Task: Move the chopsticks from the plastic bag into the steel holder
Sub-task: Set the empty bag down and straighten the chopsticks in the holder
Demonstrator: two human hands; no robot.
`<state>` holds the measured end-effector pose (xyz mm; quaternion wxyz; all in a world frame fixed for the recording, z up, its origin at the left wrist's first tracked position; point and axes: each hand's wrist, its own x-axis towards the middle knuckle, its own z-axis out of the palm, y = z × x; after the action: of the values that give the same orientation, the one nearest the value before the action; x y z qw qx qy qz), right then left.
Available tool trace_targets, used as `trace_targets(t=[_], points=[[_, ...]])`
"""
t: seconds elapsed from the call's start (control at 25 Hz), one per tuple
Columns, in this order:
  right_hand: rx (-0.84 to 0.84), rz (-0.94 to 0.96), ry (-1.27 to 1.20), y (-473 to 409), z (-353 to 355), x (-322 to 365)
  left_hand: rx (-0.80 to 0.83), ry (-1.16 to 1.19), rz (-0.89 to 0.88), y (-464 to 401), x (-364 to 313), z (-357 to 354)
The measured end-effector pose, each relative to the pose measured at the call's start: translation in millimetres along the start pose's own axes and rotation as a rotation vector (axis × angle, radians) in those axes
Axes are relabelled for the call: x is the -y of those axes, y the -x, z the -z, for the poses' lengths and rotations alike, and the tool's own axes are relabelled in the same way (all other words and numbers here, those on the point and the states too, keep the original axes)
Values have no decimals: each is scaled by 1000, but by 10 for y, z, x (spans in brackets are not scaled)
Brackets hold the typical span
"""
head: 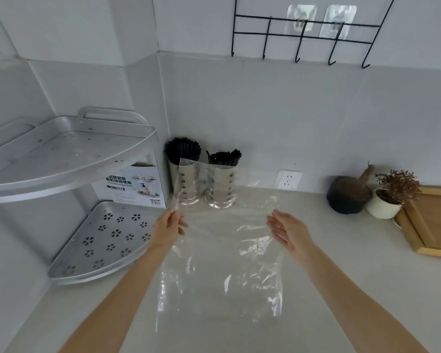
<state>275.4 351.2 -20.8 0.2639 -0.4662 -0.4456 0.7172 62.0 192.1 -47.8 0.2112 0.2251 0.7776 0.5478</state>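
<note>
The clear plastic bag (222,256) hung spread between the two hands above the pale counter (341,263), with no chopsticks visible inside it. The left hand (167,229) pinched the bag's upper left edge between thumb and fingers. The right hand (287,231) was just beside the bag's upper right edge with its fingers straight and relaxed; whether it touched the film could not be told. Beyond the bag, against the wall, stood two perforated steel holders, the left holder (185,180) and the right holder (220,186), touching or nearly so, both seen partly through the film. Black chopsticks (182,149) filled the left one, and a smaller bundle (224,157) stood in the right one. Left of them a printed box (135,186) leaned behind a two-tier metal corner shelf (69,149); its black characters were too blurred to read. A wall socket (289,179), a dark pot (348,196), a white pot with a dried plant (390,200) and a wooden tray (428,225) lay to the right.
</note>
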Motion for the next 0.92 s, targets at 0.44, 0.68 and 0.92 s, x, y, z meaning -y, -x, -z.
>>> trace_targets(t=[0.44, 0.68, 0.92], points=[[-173, -151, 63, -140, 88, -399, 30, 79, 175, 32, 293, -130], [-171, -142, 199, -331, 174, -518, 0, -67, 162, -36, 511, -248], [-166, -150, 432, -495, 182, -615, 91, -218, 185, -95, 620, -307]])
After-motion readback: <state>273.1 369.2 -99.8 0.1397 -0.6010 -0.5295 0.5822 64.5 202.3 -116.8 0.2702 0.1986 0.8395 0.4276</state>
